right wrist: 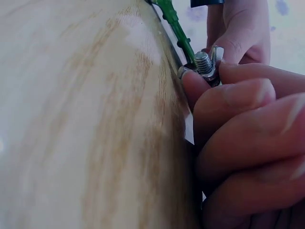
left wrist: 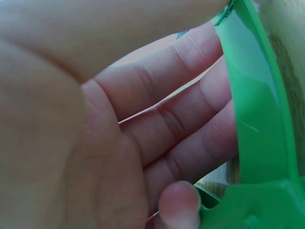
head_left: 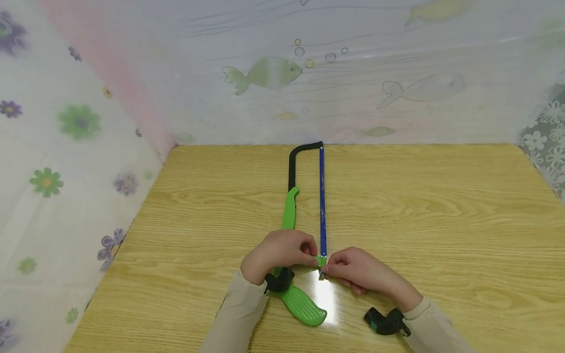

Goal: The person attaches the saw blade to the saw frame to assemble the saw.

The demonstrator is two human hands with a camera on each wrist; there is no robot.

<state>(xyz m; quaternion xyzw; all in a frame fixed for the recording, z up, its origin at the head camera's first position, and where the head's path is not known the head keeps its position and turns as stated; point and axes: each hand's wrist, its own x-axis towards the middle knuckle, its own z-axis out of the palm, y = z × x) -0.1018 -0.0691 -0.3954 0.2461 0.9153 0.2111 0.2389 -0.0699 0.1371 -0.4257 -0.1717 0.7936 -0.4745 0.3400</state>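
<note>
On the wood-grain table [head_left: 441,206], a hacksaw [head_left: 289,211] is laid on its side, with its black bow directed to twelve o'clock and its green handle [head_left: 304,306] to about five o'clock. The blue blade [head_left: 322,201] is stretched along the three o'clock side of the frame, almost straight from twelve to six o'clock. The left hand [head_left: 284,251] is placed across the green part of the frame. Its grip is narrow: by the thumb and forefinger, the green bracket [head_left: 321,261] at the six o'clock end of the blade is pinched. In the left wrist view, more fingers are extended to a green part of the saw; how firmly it is touched by them cannot be told. The right hand [head_left: 362,270] is placed at about three o'clock from the bracket. Its grip is also narrow: the metal wing nut [right wrist: 208,74] is pinched between thumb and forefinger, while the remaining fingers are bent beside it. From the nut, the threaded end of a small bolt [right wrist: 202,59] is seen to protrude.
</note>
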